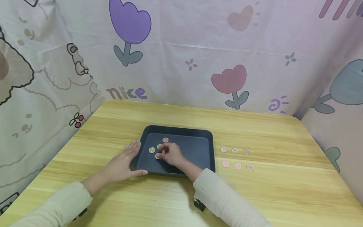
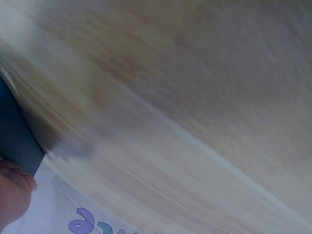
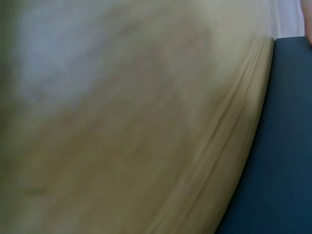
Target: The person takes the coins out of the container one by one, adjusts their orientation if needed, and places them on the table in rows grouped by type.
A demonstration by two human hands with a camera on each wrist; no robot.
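Observation:
A dark rectangular baking tray [image 1: 193, 154] lies on the table with several coins in it. My left hand [image 1: 122, 163] rests along its left side, thumb by the front rim and fingers straight along the edge. My right hand [image 1: 171, 154] reaches into the tray, its thumb and index finger bent and apart over the coins. The thumb is right at a copper coin [image 1: 157, 156]; the index fingertip partly covers a gold coin [image 1: 159, 146]. Another gold coin [image 1: 152, 150] lies to the left, and a copper coin [image 1: 165, 140] farther back.
Right of the tray, three pale gold coins [image 1: 234, 150] form a row on the wooden table [image 1: 272, 192]. Nearer, three copper coins [image 1: 237, 166] form a second row. A printed cloth [image 1: 181, 37] hangs behind the table.

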